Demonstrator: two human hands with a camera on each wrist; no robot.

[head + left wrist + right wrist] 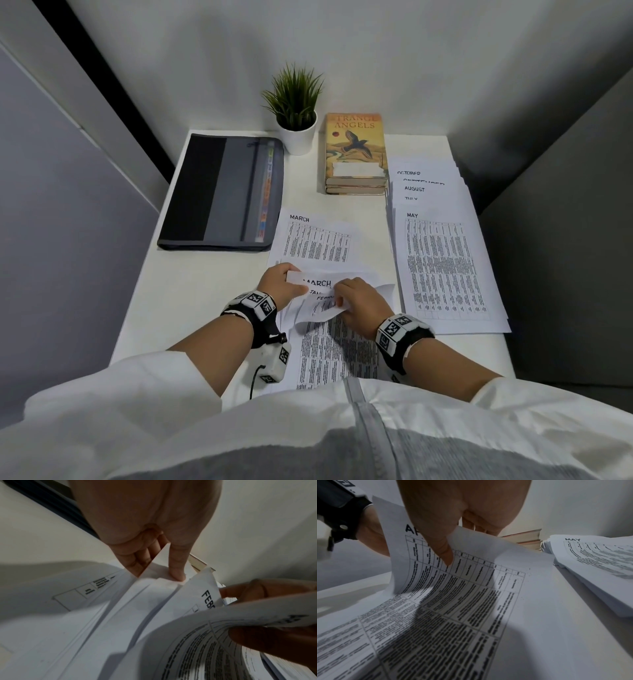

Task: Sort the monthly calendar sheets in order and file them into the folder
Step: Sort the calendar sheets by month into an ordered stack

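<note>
The left hand (281, 281) and right hand (363, 301) both pinch bent calendar sheets (318, 283) over the worktop (205, 291).

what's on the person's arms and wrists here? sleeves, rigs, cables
Both hands bare: left hand, right hand. White sleeves pushed up the forearms. Each wrist has a black strap with a white block bearing black-and-white square markers. The left one also has a white camera box with a thin black cable.

Sheet headings read MARCH (299, 218), MAY (412, 215), AUGUST (414, 188), OCTOBER (408, 173) — the book cover (354, 144) reads "TRANGE ANGELS".
</note>
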